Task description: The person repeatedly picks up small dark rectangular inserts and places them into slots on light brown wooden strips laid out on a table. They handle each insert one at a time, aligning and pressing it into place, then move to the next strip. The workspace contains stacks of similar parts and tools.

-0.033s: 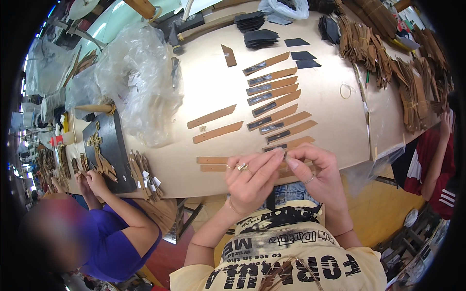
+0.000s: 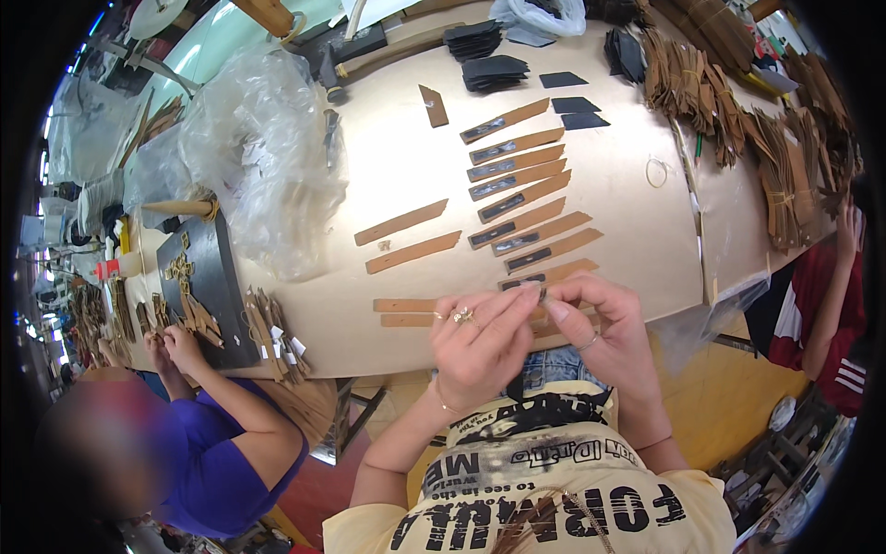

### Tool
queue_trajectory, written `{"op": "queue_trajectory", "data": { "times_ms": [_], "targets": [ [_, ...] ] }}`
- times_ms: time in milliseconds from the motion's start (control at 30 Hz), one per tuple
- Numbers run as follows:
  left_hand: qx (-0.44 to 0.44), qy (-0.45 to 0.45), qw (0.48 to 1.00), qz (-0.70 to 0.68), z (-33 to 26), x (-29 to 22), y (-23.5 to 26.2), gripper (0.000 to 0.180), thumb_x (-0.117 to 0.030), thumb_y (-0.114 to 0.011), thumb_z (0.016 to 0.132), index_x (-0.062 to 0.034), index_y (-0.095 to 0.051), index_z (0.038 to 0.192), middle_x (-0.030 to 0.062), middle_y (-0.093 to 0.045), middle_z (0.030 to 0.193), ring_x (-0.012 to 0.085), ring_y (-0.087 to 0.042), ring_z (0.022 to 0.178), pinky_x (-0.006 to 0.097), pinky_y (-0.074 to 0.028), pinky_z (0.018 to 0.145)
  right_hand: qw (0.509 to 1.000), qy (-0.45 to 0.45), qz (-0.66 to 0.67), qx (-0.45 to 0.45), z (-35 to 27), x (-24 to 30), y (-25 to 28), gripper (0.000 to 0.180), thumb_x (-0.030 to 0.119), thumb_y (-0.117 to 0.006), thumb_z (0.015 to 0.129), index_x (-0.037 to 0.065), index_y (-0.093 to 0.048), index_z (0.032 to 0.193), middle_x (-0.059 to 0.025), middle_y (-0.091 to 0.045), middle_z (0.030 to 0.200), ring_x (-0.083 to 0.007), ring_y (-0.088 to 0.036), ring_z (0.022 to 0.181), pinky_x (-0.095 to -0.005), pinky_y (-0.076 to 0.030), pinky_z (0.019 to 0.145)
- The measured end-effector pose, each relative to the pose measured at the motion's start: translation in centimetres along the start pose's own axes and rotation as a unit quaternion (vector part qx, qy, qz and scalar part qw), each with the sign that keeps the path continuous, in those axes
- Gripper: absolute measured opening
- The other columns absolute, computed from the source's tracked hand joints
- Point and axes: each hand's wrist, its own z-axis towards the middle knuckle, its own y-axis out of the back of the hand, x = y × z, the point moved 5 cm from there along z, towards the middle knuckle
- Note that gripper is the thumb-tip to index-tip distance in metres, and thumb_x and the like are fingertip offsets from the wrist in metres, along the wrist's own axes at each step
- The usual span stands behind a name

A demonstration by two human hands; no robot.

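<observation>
My left hand (image 2: 482,340) and my right hand (image 2: 600,323) meet fingertip to fingertip at the near edge of the table. Both are pinched closed around a small dark piece, mostly covered by the fingers, whose kind I cannot make out. Rings show on the left fingers and one on the right. Just beyond the hands lies a column of brown leather-like strips (image 2: 535,208), each with a dark patch at its left end. The nearest strips are partly hidden under my hands. Two plain brown strips (image 2: 406,222) lie to the left, and two more (image 2: 404,306) beside my left hand.
Black cut pieces (image 2: 496,74) stand stacked at the back, with loose ones (image 2: 580,113) nearby. Bundled brown strips (image 2: 692,88) fill the right side. A crumpled plastic bag (image 2: 263,157) and a hammer (image 2: 334,78) lie left. A co-worker in purple (image 2: 231,462) works at left.
</observation>
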Motion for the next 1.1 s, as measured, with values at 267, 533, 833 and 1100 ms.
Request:
{"op": "queue_trajectory", "data": {
  "times_ms": [267, 533, 833, 1100],
  "targets": [
    [0.044, 0.179, 0.966, -0.183, 0.3, 2.1, 0.3, 0.02, -0.001, -0.073, 0.081, -0.0023, -0.075, 0.1, 0.0104, -0.076, 0.094, 0.0182, -0.07, 0.082, 0.029, -0.05, 0.08, 0.99, 0.078, -0.12, 0.018, 0.2, 1.1, -0.5, 0.008, 0.004, -0.066, 0.091, -0.003, -0.066, 0.094, -0.0111, -0.066, 0.087, -0.0218, -0.063, 0.076, -0.0305, -0.048, 0.07],
    [-0.192, 0.247, 0.939, 0.145, 4.7, 11.7, 6.1, 0.015, -0.006, -0.067, 0.09, 0.0028, -0.072, 0.101, 0.009, -0.073, 0.093, 0.0179, -0.066, 0.084, 0.033, -0.05, 0.083, 0.998, 0.039, -0.048, -0.004, -0.4, -0.1, 1.1, 0.011, 0.006, -0.067, 0.092, -0.004, -0.067, 0.097, -0.0113, -0.066, 0.086, -0.0211, -0.06, 0.074, -0.0295, -0.048, 0.068],
    [0.052, 0.07, 0.995, -0.039, 1.7, 0.2, 1.5, 0.025, 0.001, -0.077, 0.079, -0.0023, -0.075, 0.103, 0.0103, -0.07, 0.105, 0.022, -0.069, 0.086, 0.033, -0.055, 0.072, 0.989, 0.06, -0.132, -0.032, 0.1, 0.4, 0.7, 0.01, 0.003, -0.068, 0.091, -0.004, -0.067, 0.099, -0.0116, -0.067, 0.088, -0.0245, -0.064, 0.077, -0.0325, -0.05, 0.069],
    [0.046, 0.088, 0.994, -0.053, 1.4, -0.1, 0.2, 0.025, 0.004, -0.076, 0.078, -0.0015, -0.074, 0.102, 0.0099, -0.069, 0.102, 0.0254, -0.067, 0.082, 0.034, -0.054, 0.073, 0.968, 0.12, -0.22, -0.03, 0.4, 1.1, -0.3, 0.009, 0.002, -0.069, 0.089, -0.002, -0.068, 0.097, -0.0114, -0.065, 0.084, -0.0261, -0.06, 0.075, -0.033, -0.046, 0.067]
  ]
}}
